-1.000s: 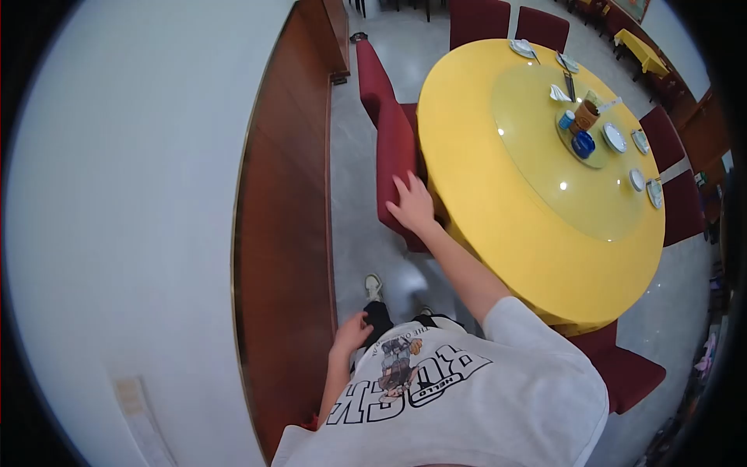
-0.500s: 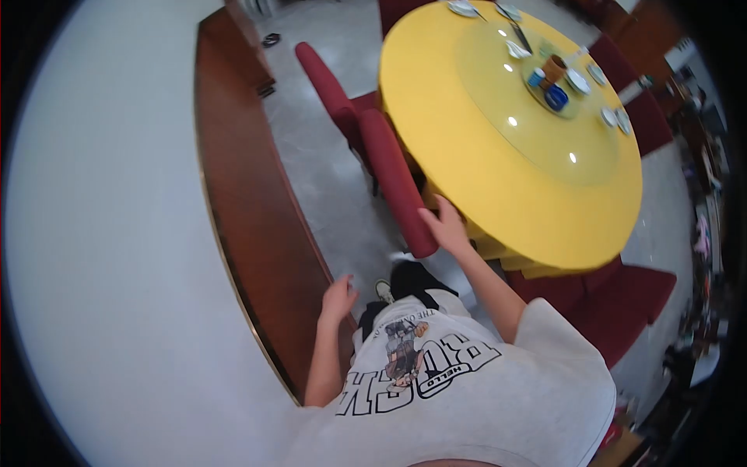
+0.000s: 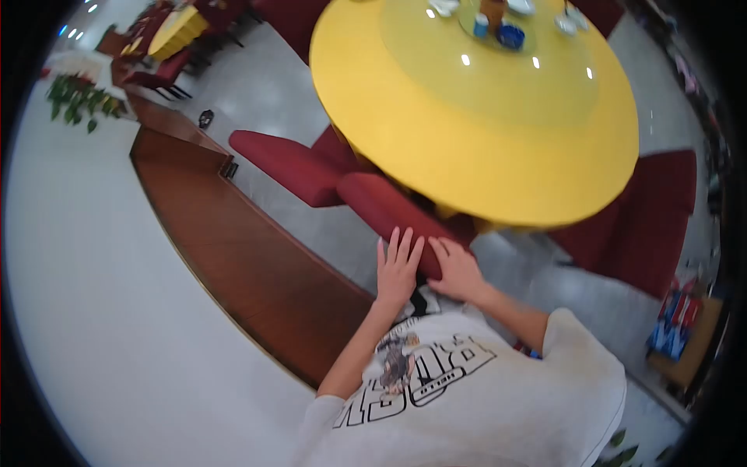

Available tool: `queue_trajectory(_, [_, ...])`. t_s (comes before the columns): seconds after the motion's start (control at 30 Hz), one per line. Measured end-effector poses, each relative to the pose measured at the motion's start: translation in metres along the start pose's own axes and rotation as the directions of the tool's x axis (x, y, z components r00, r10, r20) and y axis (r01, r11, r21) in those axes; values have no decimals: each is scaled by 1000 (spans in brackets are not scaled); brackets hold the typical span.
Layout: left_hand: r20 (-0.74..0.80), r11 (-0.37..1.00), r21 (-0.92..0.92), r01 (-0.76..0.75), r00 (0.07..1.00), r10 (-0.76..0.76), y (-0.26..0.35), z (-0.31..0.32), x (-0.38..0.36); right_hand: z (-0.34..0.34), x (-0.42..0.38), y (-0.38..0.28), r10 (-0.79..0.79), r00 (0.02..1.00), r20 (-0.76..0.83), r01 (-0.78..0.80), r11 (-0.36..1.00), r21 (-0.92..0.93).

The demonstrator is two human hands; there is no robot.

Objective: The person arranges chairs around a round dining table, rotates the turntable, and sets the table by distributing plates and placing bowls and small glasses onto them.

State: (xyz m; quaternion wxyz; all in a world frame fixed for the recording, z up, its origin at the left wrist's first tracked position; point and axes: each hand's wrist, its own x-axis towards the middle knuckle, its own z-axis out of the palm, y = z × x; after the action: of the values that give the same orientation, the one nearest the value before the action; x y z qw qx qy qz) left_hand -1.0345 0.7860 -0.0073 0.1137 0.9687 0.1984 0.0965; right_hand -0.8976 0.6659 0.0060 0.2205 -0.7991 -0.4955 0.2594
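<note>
A dark red upholstered chair (image 3: pixel 389 206) stands close in front of me, its back turned toward me beside the round table (image 3: pixel 498 183) with a yellow cloth. My left hand (image 3: pixel 398 268) lies on the chair back with its fingers stretched out and spread. At the right end of the same chair back, my right hand (image 3: pixel 459 271) holds on, fingers over the top and thumb on the near side. A second red chair (image 3: pixel 284 165) stands just left of it, also by the table.
A brown wooden ledge (image 3: pixel 241 249) runs along the white wall at my left. On the table's glass turntable (image 3: pixel 467 93) sit a blue bowl (image 3: pixel 510 36) and a brown container (image 3: pixel 493 11). Another red chair (image 3: pixel 646 218) is at right, near a cardboard box (image 3: pixel 696 342).
My left hand has come up from beside my body onto the chair back. My right hand remains at the chair's end. The view has turned left, showing more of the room there.
</note>
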Motion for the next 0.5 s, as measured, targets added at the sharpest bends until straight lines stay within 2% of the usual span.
queue_trajectory(0.03, [60,1000,-10,-19,998,20,-7,-6,-3,-2,-5,-5,14,1000,13,-14,1000,-15])
queue_trajectory(0.13, [142,967,-17,-256,956,256,-39,-19,19,2,-5,-3,43,999,9,-43,999,10])
queue_trajectory(0.33, [200,903,80,-422,894,400,-118,-31,77,2,-15,-9,50,998,-44,-52,996,-66])
queue_trajectory(0.37, [223,891,96,-443,882,414,-133,-31,90,3,-17,-12,91,994,-59,-95,993,-65])
queue_trajectory(0.43, [294,886,43,-462,853,431,-140,-42,117,6,-21,-19,103,984,-145,-128,976,-176])
queue_trajectory(0.5, [321,822,10,-569,780,537,-144,-36,126,22,-25,-31,184,957,-223,-223,961,-165])
